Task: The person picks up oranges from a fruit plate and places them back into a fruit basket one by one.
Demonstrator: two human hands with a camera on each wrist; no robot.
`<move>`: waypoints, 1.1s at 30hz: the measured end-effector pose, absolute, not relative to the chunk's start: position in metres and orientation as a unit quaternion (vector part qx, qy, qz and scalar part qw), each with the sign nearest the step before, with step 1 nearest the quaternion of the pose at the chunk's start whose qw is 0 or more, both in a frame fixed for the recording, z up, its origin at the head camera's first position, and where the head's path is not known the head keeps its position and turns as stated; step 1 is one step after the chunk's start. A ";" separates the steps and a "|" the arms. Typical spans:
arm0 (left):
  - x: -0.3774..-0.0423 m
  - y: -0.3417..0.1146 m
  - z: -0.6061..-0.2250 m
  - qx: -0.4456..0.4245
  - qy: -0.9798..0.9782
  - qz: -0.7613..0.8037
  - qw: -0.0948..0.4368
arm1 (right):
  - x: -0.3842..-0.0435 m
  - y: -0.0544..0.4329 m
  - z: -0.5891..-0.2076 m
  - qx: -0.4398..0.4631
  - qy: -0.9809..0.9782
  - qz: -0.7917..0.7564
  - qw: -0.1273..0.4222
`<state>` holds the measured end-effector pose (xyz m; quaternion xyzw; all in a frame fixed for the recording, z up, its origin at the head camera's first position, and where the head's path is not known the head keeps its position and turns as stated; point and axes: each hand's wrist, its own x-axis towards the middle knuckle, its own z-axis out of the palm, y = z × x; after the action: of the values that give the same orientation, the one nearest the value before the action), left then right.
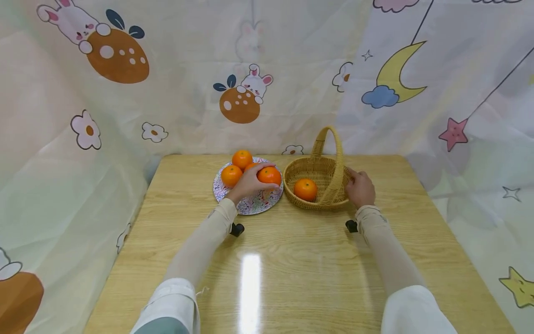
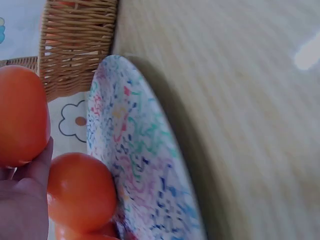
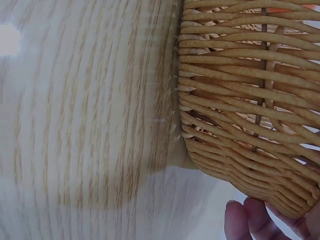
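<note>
My left hand [image 1: 248,182] grips an orange [image 1: 269,176] over the right part of a round, speckled plate [image 1: 260,204]. In the left wrist view the held orange [image 2: 22,117] is raised above the plate [image 2: 150,165], its underside against the fingers. Several more oranges [image 1: 231,176] sit on the plate, one partly hidden behind my hand. To the right of the plate stands a woven basket [image 1: 296,166] with a tall arched handle, holding one orange [image 1: 305,189]. My right hand [image 1: 361,188] holds the basket's right side, its fingers [image 3: 260,217] curled at the wicker.
Plate and basket stand side by side near the back of a wooden table [image 1: 292,260]. A printed cloth [image 1: 175,102] hangs directly behind the table and along both sides. The basket handle [image 1: 339,157] arches over the basket's opening.
</note>
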<state>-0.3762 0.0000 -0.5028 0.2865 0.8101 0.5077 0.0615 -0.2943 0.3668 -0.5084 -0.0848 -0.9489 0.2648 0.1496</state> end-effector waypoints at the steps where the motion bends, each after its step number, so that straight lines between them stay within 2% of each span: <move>1: -0.378 0.003 -0.503 0.286 0.808 0.512 0.060 | -0.294 0.367 -0.509 -0.085 -0.949 0.266 0.148; 17: -0.393 0.056 -0.496 0.280 0.780 0.553 0.092 | -0.293 0.378 -0.520 -0.095 -0.949 0.258 0.151; 22: -0.402 0.075 -0.487 0.292 0.766 0.567 0.086 | -0.296 0.376 -0.517 -0.096 -0.948 0.256 0.166; 33: -0.416 0.110 -0.480 0.305 0.788 0.530 0.078 | -0.300 0.371 -0.515 -0.102 -0.947 0.260 0.160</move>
<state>-0.4157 0.1105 -0.4800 0.3050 0.7875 0.5298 0.0780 -0.3001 0.3713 -0.5145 -0.1024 -0.9467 0.2600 0.1600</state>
